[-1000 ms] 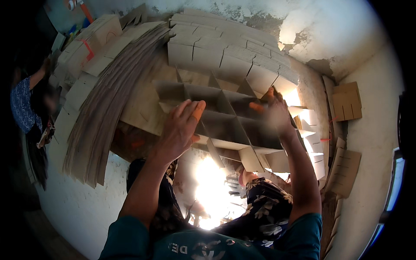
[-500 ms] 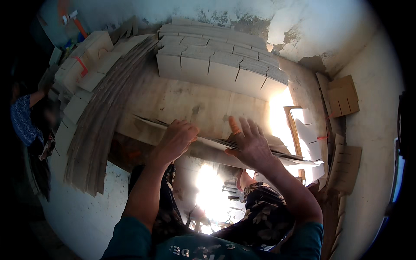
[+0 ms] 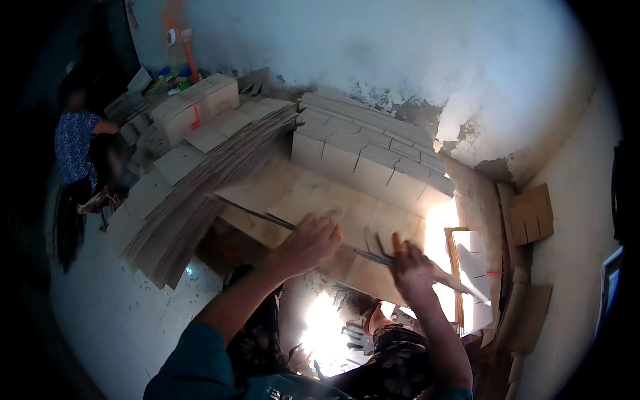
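A thin bundle of cardboard sheets (image 3: 257,215), seen nearly edge-on, stretches across in front of me and slopes down to the right. My left hand (image 3: 309,245) is closed over its upper edge near the middle. Farther right, my right hand (image 3: 411,268), slightly blurred, grips the same bundle, with something orange wrapped on one finger. Below the bundle is a pale wooden work surface (image 3: 280,183). How many sheets the bundle has, I cannot tell.
Slotted cardboard (image 3: 357,163) stands in rows along the back. Long flat sheets (image 3: 200,197) are piled at left, near a carton (image 3: 197,107) with red tape. A person in a patterned blue top (image 3: 75,143) is at far left. More cardboard pieces (image 3: 531,213) lean at right.
My right hand has gone from spread fingers to bent ones around the bundle. The bundle is tilted more steeply, its right end lower. The view has swung left.
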Available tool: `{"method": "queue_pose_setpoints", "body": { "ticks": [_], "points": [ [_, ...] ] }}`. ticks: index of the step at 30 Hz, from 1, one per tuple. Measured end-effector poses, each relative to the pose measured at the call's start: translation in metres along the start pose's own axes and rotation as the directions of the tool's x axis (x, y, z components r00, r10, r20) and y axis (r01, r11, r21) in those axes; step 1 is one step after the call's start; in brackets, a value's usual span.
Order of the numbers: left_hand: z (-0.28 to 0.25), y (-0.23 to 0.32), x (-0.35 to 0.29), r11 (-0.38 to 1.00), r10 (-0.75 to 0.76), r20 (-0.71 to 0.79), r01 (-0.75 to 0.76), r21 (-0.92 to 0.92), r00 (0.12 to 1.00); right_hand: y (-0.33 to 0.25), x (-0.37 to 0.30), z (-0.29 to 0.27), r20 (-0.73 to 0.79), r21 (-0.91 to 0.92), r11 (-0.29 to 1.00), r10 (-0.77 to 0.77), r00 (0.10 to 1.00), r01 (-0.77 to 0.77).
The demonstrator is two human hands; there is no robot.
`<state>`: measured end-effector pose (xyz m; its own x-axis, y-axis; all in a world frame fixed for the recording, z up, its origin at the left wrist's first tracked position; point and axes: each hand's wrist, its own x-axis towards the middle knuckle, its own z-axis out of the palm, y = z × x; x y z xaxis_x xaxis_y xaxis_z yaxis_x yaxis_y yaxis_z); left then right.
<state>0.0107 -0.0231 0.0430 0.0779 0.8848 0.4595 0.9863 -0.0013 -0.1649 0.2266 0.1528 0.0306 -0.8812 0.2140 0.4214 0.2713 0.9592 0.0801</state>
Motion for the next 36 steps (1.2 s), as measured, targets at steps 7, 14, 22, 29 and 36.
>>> {"method": "queue_pose_setpoints", "body": {
  "ticks": [7, 14, 22, 29, 36],
  "points": [
    [-0.088, -0.113, -0.065, 0.85, -0.169, -0.311, 0.298, 0.434, 0.935, 0.041, -0.075, -0.073, -0.251, -0.194, 0.95, 0.192, 0.949, -0.244],
    [-0.068, -0.212, -0.188, 0.466, -0.763, -0.1, 0.652, 0.598, 0.638, 0.102, -0.221, -0.001, 0.007, -0.412, 0.801, 0.48, 0.877, -0.434],
    [-0.004, -0.148, -0.118, 0.843, -0.478, -0.09, 0.486, 0.23, 0.874, 0.14, -0.249, -0.009, 0.018, -0.33, 0.693, 0.683, 0.73, -0.641],
    [0.056, -0.061, -0.028, 0.973, -0.157, 0.128, 0.176, -0.15, 0.979, 0.163, -0.264, 0.027, 0.15, -0.493, 0.449, 0.887, 0.436, -0.745],
    [0.092, -0.035, 0.039, 0.964, -0.036, 0.177, 0.081, -0.253, 0.984, 0.172, -0.276, 0.019, 0.271, -0.438, 0.748, 0.639, 0.72, -0.498]
  ]
}}
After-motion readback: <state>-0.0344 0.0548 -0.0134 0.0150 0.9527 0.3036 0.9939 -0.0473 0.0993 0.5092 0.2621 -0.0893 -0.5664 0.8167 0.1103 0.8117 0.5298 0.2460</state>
